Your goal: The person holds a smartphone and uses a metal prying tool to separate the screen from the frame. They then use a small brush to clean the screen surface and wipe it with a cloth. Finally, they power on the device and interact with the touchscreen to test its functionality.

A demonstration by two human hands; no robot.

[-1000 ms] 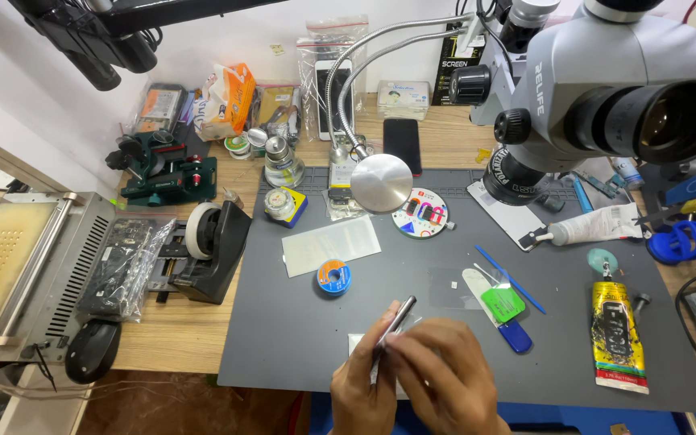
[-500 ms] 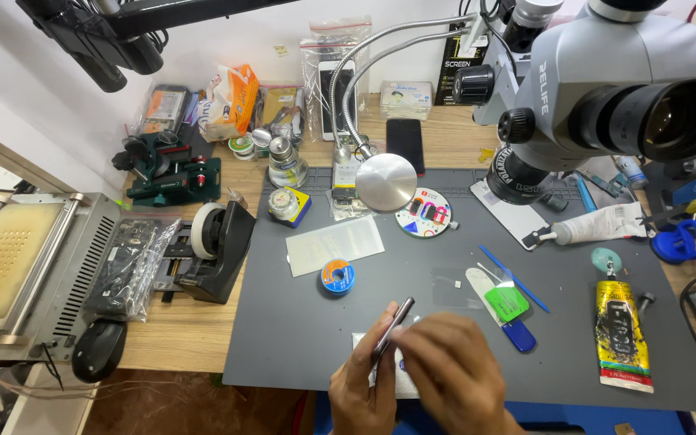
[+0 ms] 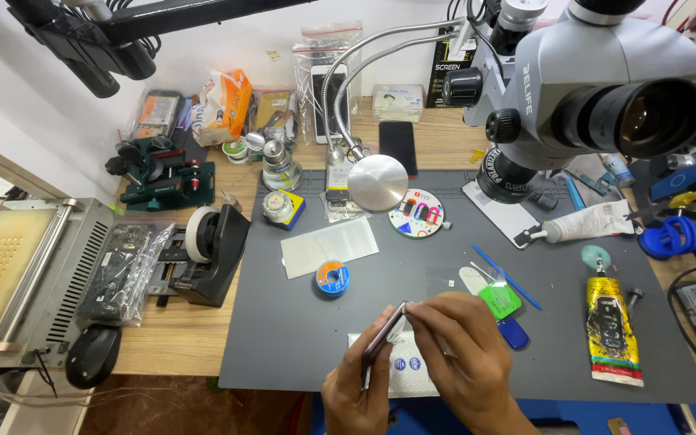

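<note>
Low in the head view, my left hand (image 3: pixel 356 395) grips a dark, thin smartphone (image 3: pixel 383 333) held on edge above the grey work mat (image 3: pixel 283 338). My right hand (image 3: pixel 465 350) pinches the phone's upper end with thumb and fingertips. Under both hands lies a white packet (image 3: pixel 407 366) with blue round marks. A green plastic card (image 3: pixel 499 300) and a blue pick (image 3: pixel 514 333) lie just right of my right hand.
A large grey microscope (image 3: pixel 598 80) overhangs the top right. A tape dispenser (image 3: pixel 211 254) and a screen-separator machine (image 3: pixel 18 274) stand at left. A small solder spool (image 3: pixel 333 278), a white sheet (image 3: pixel 329 246), a glue tube (image 3: pixel 612 326), a round lamp head (image 3: pixel 377 183) and a black phone (image 3: pixel 398 147) sit about the mat.
Both hands have stayed low on the mat, holding the phone on edge. The view has shifted slightly; nothing was picked up or put down.
</note>
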